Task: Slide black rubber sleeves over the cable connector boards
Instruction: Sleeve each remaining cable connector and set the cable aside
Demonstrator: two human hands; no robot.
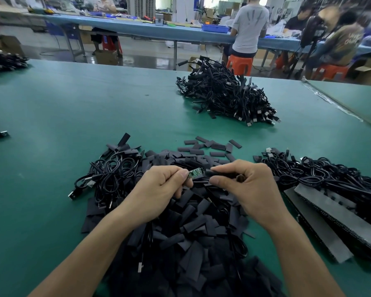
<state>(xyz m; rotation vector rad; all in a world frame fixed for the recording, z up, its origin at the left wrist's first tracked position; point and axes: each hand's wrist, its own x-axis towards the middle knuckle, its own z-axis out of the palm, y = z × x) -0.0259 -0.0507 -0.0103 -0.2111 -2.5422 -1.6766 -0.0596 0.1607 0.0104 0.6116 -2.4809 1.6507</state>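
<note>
Left hand pinches a small green connector board between thumb and forefinger, and the right hand grips a black rubber sleeve with curled fingers. The sleeve's end meets the board's right edge, just above the heap. Both hover over a green-matted work table in a busy workshop. Beyond it, people sit on orange stools at a long blue-topped bench.

The board is short and narrow, with tiny parts along its face. The sleeve is a flat, matte tube, like the loose sleeves heaped under the forearms. Coiled black USB cables lie left of the hands, and another tangle lies to the right beside grey foam strips. A bigger cable mound sits farther back on the mat.

A blue plastic bin stands on the far bench, but I cannot see what is in it. An open cardboard box sits on the floor at right, its inside hidden.
</note>
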